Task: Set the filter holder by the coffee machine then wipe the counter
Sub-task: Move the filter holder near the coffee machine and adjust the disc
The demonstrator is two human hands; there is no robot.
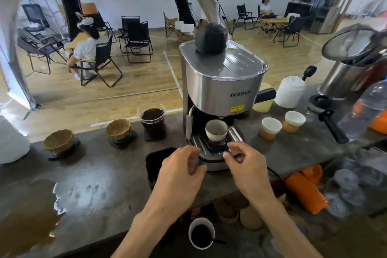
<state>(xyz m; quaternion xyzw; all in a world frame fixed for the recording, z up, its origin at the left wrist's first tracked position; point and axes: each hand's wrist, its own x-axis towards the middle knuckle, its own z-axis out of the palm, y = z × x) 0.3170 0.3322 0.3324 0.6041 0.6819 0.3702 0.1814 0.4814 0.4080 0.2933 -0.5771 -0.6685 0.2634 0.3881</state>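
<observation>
The steel coffee machine (222,81) stands mid-counter with a white cup (216,130) on its drip tray (209,146). My left hand (180,174) curls round the tray's front left corner. My right hand (247,167) pinches the tray's front right edge. A black handle (266,94) sticks out of the machine's right side. Further right, a black-handled filter holder (332,125) lies on the grey counter (100,174), apart from both hands. Brown liquid (29,222) pools on the counter at front left, beside a wet patch.
Left of the machine stand a plastic cup of coffee (152,120) and two brown drippers (119,131) (59,141). To the right are two white cups (270,128), a white jar (290,91) and a steel canister (347,77). A paper cup (201,232) sits below the counter edge.
</observation>
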